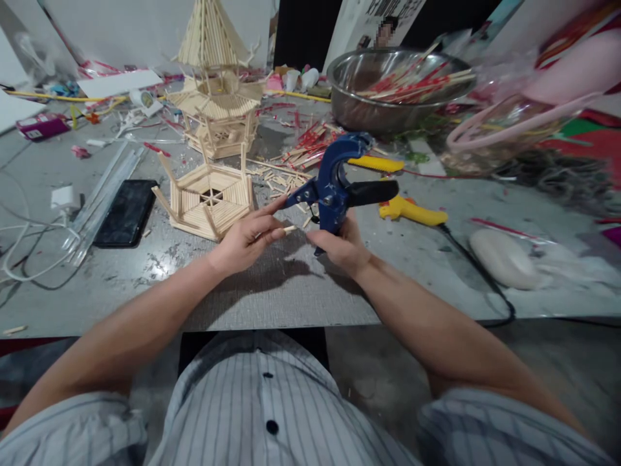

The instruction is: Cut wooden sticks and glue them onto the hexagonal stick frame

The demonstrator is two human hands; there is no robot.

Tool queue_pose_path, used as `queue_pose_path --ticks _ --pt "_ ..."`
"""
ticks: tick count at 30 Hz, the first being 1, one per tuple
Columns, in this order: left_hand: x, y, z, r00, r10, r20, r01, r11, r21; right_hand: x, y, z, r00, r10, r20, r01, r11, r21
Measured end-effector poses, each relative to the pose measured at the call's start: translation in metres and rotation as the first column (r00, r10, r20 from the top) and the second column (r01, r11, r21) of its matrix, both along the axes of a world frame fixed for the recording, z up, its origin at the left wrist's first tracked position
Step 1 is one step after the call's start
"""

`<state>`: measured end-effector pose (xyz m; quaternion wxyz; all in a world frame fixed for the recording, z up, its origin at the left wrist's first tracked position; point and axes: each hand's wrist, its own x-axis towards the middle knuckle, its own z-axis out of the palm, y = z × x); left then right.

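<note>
My right hand is closed round a blue hand cutter with a black-covered handle, raised over the table. My left hand pinches a thin wooden stick, whose short pale end pokes out toward the cutter. The left index finger reaches to the cutter's narrow left end and seems to touch it. Behind the left hand lies a six-sided stick base with upright posts at its corners. Farther back stands a pagoda model of the same sticks. Short cut stick pieces lie scattered behind the cutter.
Red-tipped sticks are heaped behind the cutter, near a steel bowl holding more. A yellow glue gun with a black cord and a yellow utility knife lie right. A black phone and white cables lie left.
</note>
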<state>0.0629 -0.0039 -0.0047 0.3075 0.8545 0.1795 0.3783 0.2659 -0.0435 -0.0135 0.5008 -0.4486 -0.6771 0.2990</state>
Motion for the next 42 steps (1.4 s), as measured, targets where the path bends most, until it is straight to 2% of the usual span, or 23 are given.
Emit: queue_pose_path --ticks 3,5,7,9,12,14,16,20,29,35,42 --pt "0.005 -0.003 0.0 1.0 -0.029 0.009 0.03 0.997 -0.067 -0.004 0.0 0.004 0.995 0.089 0.034 -0.092 0.993 0.069" --pt "0.008 -0.005 -0.001 0.999 0.005 0.042 0.001 0.989 -0.145 -0.005 0.003 0.004 0.988 0.112 0.111 -0.124 0.987 0.105" --pt "0.01 -0.006 -0.003 0.992 0.101 0.081 -0.078 0.965 -0.25 -0.003 0.009 0.001 0.984 0.007 0.177 -0.038 0.984 0.173" --pt "0.01 -0.005 -0.005 0.974 0.207 0.096 -0.164 0.928 -0.333 0.002 0.016 -0.004 0.957 -0.167 0.238 0.098 0.955 0.279" --pt "0.006 0.001 -0.006 0.947 0.302 0.106 -0.257 0.915 -0.311 0.012 0.027 -0.009 0.864 -0.356 0.355 0.205 0.894 0.399" --pt "0.003 0.005 -0.005 0.926 0.352 0.139 -0.314 0.919 -0.236 0.014 0.03 -0.008 0.807 -0.374 0.456 0.209 0.904 0.372" --pt "0.002 0.007 -0.005 0.914 0.373 0.16 -0.344 0.921 -0.183 0.012 0.029 -0.005 0.762 -0.34 0.552 0.188 0.931 0.314" --pt "0.001 0.008 -0.006 0.929 0.345 0.134 -0.322 0.932 -0.164 0.005 0.025 -0.001 0.715 -0.284 0.638 0.143 0.954 0.265" --pt "0.002 0.005 -0.009 0.963 0.242 0.118 -0.216 0.956 -0.198 0.004 0.024 -0.003 0.712 -0.221 0.666 0.078 0.968 0.239" --pt "0.002 0.006 -0.013 0.961 0.237 0.142 -0.213 0.963 -0.166 0.003 0.023 -0.003 0.713 -0.211 0.669 0.071 0.97 0.231" --pt "0.002 0.006 -0.013 0.964 0.234 0.124 -0.209 0.959 -0.192 0.003 0.022 -0.002 0.708 -0.212 0.674 0.078 0.972 0.223"
